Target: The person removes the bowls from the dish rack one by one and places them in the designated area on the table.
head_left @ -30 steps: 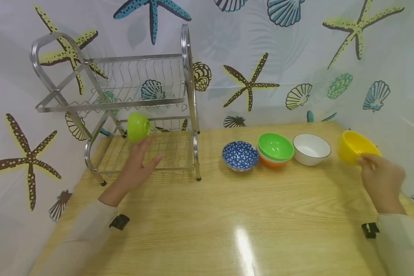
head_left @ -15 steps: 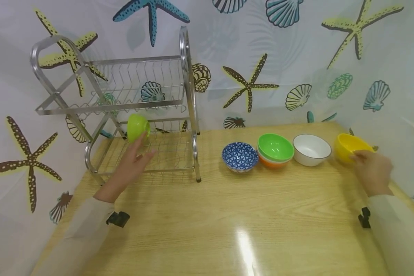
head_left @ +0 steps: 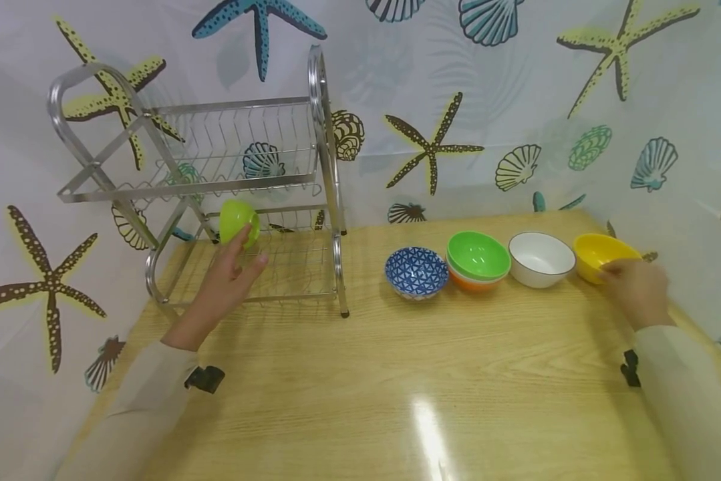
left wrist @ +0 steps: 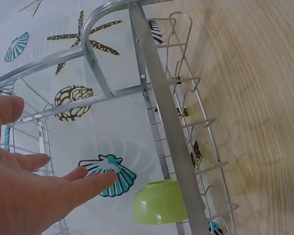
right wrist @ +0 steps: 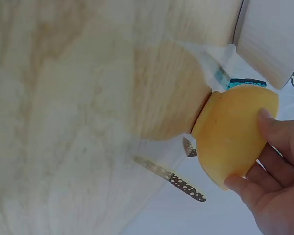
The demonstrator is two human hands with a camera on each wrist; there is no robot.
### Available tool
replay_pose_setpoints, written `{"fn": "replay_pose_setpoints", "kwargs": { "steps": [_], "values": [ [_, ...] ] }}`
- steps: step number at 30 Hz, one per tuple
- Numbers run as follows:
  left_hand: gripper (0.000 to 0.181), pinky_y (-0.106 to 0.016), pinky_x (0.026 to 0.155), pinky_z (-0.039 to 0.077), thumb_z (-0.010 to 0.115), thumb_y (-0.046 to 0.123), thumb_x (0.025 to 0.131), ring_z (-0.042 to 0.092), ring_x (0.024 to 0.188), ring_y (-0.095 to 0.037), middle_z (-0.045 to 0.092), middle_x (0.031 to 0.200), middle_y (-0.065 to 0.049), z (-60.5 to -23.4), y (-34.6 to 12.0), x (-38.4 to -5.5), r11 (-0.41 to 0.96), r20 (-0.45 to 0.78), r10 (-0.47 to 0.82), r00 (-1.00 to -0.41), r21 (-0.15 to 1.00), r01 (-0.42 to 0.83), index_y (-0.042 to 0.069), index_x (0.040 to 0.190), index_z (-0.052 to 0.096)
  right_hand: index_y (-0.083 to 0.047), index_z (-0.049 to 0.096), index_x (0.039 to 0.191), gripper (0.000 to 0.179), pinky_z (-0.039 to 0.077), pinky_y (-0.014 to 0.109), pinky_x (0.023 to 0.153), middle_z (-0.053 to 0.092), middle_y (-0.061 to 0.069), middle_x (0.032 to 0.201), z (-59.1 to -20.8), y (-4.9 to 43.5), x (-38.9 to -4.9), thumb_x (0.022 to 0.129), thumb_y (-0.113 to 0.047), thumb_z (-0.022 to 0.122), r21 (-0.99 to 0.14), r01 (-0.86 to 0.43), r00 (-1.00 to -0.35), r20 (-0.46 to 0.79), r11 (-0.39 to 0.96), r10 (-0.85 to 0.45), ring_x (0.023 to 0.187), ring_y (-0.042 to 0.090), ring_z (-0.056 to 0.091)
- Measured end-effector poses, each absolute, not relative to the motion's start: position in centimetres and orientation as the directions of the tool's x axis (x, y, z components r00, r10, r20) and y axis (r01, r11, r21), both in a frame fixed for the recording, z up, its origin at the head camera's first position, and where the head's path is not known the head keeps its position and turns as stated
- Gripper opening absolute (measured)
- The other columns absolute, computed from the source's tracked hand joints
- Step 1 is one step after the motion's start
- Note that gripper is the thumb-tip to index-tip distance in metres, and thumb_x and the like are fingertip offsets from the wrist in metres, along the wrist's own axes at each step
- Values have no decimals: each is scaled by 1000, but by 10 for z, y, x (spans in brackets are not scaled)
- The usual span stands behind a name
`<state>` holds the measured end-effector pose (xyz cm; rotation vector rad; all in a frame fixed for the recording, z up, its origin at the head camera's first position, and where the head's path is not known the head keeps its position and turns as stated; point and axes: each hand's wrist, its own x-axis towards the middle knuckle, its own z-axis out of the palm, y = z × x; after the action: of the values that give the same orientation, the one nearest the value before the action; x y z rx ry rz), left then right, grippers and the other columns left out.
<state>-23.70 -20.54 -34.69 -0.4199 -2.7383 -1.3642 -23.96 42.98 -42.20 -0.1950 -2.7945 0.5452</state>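
My right hand (head_left: 639, 292) pinches the rim of a yellow bowl (head_left: 595, 255) at the right end of a row of bowls. In the right wrist view, the thumb and fingers grip the rim of that bowl (right wrist: 235, 132), whose foot is at the tabletop. My left hand (head_left: 220, 286) reaches toward a lime-green bowl (head_left: 232, 219) tipped on its side in the lower tier of a metal dish rack (head_left: 330, 160). Its fingers are extended and hold nothing; in the left wrist view they are apart from the lime-green bowl (left wrist: 159, 203).
Left of the yellow bowl stand a white bowl (head_left: 540, 260), a bright green bowl (head_left: 477, 254) stacked on white and orange ones, and a blue patterned bowl (head_left: 417, 272). A patterned curtain (head_left: 396, 73) hangs behind the wooden table (head_left: 348, 387).
My right hand has moved left and set the yellow bowl down closer to the white bowl. The left hand has shifted slightly left and down.
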Motion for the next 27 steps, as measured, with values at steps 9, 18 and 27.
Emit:
{"fn": "replay_pose_setpoints", "kwargs": {
  "steps": [9, 18, 27],
  "values": [
    [70, -63, 109, 25, 44, 37, 102, 15, 142, -43, 12, 157, -22, -337, -215, -235, 570, 174, 173, -969, 785, 243, 14, 155, 5, 20, 60, 106, 32, 34, 65, 89, 58, 37, 109, -421, 430, -244, 95, -11, 56, -355, 74, -975, 172, 932, 143, 93, 52, 51],
    [72, -61, 111, 23, 44, 38, 101, 12, 144, -41, 13, 156, -24, -335, -217, -236, 564, 153, 143, -978, 799, 208, 12, 155, 4, 20, 57, 110, 35, 35, 67, 92, 56, 39, 111, -423, 427, -246, 94, -12, 56, -328, 66, -981, 150, 943, 120, 98, 54, 50],
    [68, -57, 112, 25, 45, 38, 101, 15, 144, -37, 18, 157, -19, -339, -225, -240, 536, 168, 107, -980, 821, 199, 14, 155, 11, 15, 46, 127, 53, 35, 70, 92, 49, 40, 121, -413, 414, -236, 99, -30, 47, -331, 98, -981, 126, 939, 147, 107, 57, 45]
  ]
}}
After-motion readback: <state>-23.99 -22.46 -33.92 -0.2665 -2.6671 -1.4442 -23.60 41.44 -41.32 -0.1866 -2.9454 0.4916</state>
